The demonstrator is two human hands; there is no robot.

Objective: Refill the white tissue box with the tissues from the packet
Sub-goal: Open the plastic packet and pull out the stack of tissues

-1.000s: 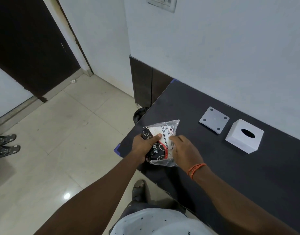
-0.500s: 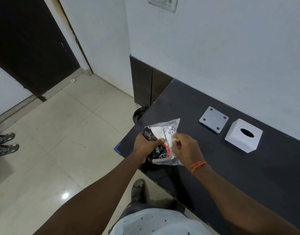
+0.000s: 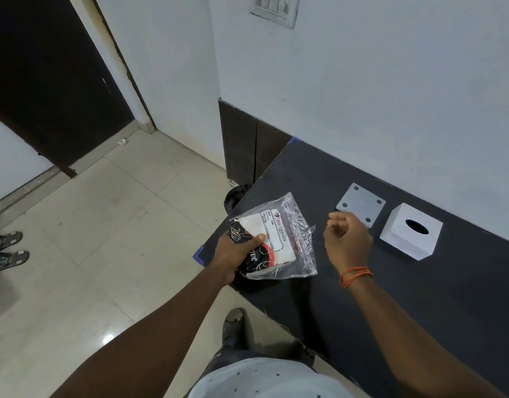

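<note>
My left hand (image 3: 233, 254) grips the left end of a clear plastic tissue packet (image 3: 279, 239) with a white label and black-and-red print, at the near left corner of the black table (image 3: 419, 297). My right hand (image 3: 346, 239) hovers just right of the packet, apart from it, fingers loosely curled with nothing visible in them. The white tissue box (image 3: 411, 235) stands farther right on the table, its oval slot facing up. Its flat grey base plate (image 3: 361, 206) with several dark dots lies just left of the box.
A white wall runs right behind the table. Left of the table is pale tiled floor, with a dark doorway and sandals (image 3: 6, 251) at the far left. A dark bin (image 3: 236, 195) sits under the table's left edge. My foot (image 3: 234, 323) stands below the near edge.
My right hand was pinching the packet's top by the label; it has now let go and pulled away to the right. The left hand still holds the packet.
</note>
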